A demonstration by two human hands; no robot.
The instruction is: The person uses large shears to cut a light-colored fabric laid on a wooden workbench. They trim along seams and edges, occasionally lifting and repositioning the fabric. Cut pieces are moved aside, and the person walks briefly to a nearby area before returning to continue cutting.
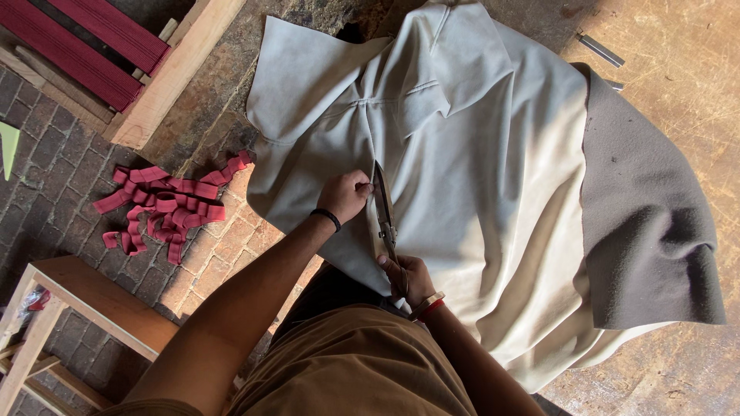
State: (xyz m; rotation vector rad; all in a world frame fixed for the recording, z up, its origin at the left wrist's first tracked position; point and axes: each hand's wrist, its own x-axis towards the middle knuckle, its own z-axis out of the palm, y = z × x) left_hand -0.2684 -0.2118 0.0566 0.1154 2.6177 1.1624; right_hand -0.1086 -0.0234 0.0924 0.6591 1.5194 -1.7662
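1. The person stands over a big sheet of pale grey cloth [478,192] that hangs down from a wooden tabletop [678,62], and cuts it with a pair of scissors [384,212].
2. The right hand [408,279] has its grip closed through the handles of the scissors, low and close to the body. The blades point away, up along the cloth — how wide they stand apart I cannot tell.
3. The left hand [344,194] is just beside the blades, its grip pinched tight on the cloth edge. I think it pulls the cloth flat, so that the blades get a straight line.
4. The cloth lies in folds at the far end, and a darker grey piece of felt [647,223] covers its right side, draped over the tabletop edge.
5. On the brick floor [62,154] to the left lies a heap of red strips [166,204] — well apart from the cutting.
6. A wooden frame [173,73] with red webbing leans at the upper left, and a wooden stool [85,300] stands at the lower left.
7. A small metal bar [601,50] rests on the tabletop, far from both hands.
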